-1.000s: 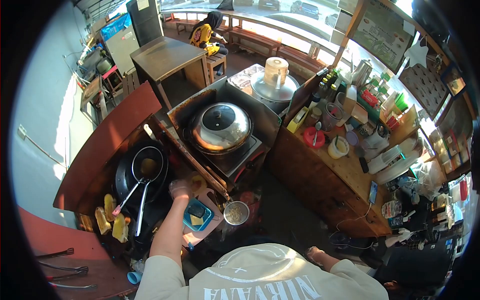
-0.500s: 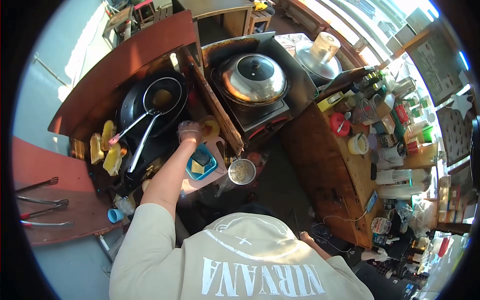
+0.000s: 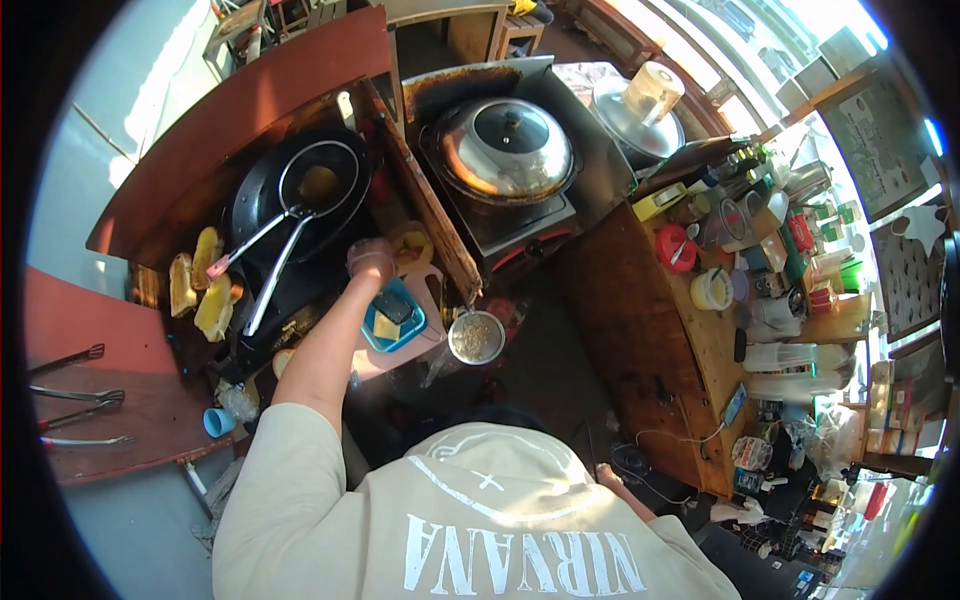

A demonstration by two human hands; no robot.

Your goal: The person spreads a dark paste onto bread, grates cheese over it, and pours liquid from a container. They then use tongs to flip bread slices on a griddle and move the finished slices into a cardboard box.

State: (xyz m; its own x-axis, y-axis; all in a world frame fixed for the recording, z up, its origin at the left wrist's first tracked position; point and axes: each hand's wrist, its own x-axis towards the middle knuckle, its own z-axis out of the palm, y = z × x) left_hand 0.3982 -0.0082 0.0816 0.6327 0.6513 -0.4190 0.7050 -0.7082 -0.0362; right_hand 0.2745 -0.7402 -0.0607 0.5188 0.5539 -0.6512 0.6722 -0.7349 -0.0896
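The left hand (image 3: 370, 258), in a thin clear glove, is stretched forward to the far end of the pink board (image 3: 432, 296). It sits just beside a yellow piece (image 3: 412, 246) that lies at the board's far edge. The fingers look curled, but I cannot tell whether they grip anything or only press down. The long reach puts the hand between the frying side and the board, so food can likely pass between them without a step.

On the near half of the board stands a blue tray (image 3: 395, 322) with a yellow slab and a dark item in it, close under the forearm. A small metal bowl (image 3: 476, 337) of crumbs hangs off the board's right edge, probably kept there for coating.

Left of the hand, a black wok (image 3: 262, 205) carries two wire skimmers (image 3: 290, 215) with their handles pointing toward the person, ready to grab. Fried pieces (image 3: 205, 285) lie along the surface's left edge, apparently draining. A lidded steel pot (image 3: 503, 150) sits at the far middle, covered, likely to hold heat.

The right hand (image 3: 604, 473) hangs low beside the body. Too little of it shows to tell whether it is open or closed.
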